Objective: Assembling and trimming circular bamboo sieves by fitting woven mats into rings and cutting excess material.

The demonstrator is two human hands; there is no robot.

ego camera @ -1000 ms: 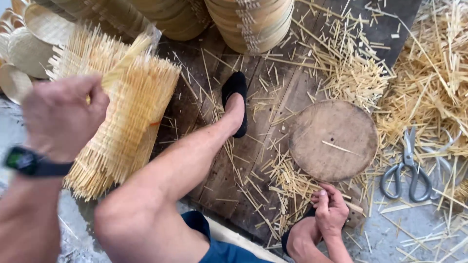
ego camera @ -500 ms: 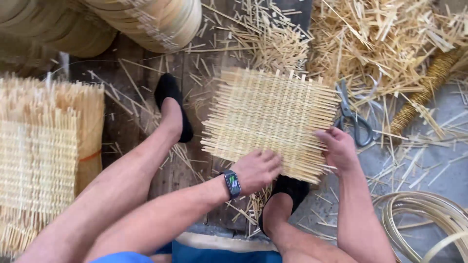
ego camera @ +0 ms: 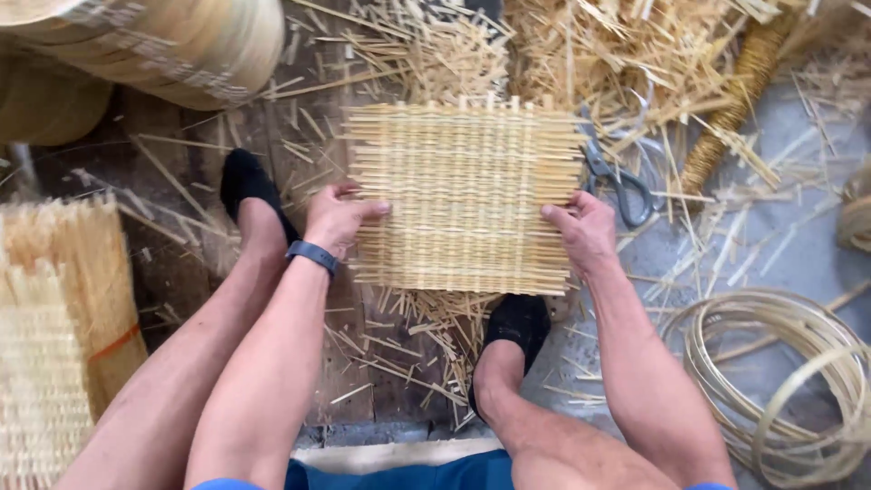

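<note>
We hold the woven bamboo mat (ego camera: 464, 195) flat over the wooden floor (ego camera: 186, 172), left hand (ego camera: 337, 216) and right hand (ego camera: 583, 229) pinching opposite edges. It looks light, springy, with brittle fraying ends; we judge the edges grip best.

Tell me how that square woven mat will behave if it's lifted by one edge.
The woven mat probably stays fairly stiff: it lies flat between the left hand and right hand. Likely light, being thin open-weave strips. Loose strip ends at its edges may snag or slip out.

scissors (ego camera: 621, 181) right of mat (ego camera: 463, 195), offcuts around
</note>
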